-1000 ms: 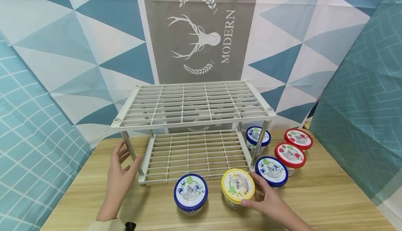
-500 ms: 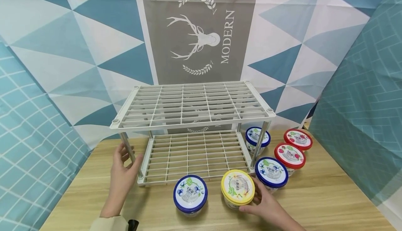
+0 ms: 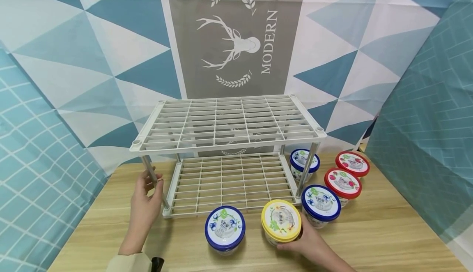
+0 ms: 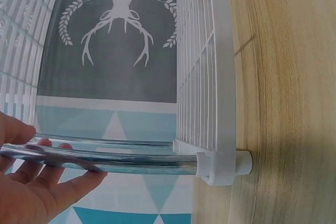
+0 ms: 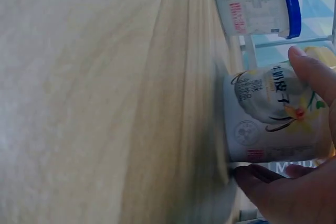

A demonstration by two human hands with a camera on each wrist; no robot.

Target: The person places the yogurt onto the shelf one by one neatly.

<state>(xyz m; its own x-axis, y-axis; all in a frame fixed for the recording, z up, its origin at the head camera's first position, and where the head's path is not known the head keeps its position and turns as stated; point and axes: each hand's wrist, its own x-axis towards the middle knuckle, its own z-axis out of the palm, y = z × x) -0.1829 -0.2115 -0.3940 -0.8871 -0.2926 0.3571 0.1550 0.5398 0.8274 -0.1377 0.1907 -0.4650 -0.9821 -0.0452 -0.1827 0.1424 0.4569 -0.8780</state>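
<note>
A white two-tier wire rack (image 3: 229, 140) with metal posts stands on the wooden table. My left hand (image 3: 143, 206) is at its front left post; in the left wrist view, thumb and fingers curl round the shiny post (image 4: 142, 163). My right hand (image 3: 312, 239) grips a tub with a yellow lid (image 3: 281, 219) in front of the rack. In the right wrist view, the thumb and fingers hold opposite sides of this tub (image 5: 273, 116), its base close to the table. Left of it sits a blue-lidded tub (image 3: 224, 229) with blueberries on the lid, which neither hand touches.
Right of the rack stand two more blue-lidded tubs, one near the front (image 3: 320, 203) and one behind the post (image 3: 297, 163). Beside them are two red-lidded tubs (image 3: 343, 183). Patterned cloth walls (image 3: 236, 38) enclose the table (image 3: 373, 239) at the back and sides.
My left thumb and fingers have drawn in onto the rack's post. My right hand has closed further round the yellow-lidded tub, which has hardly moved. The other tubs stay put.
</note>
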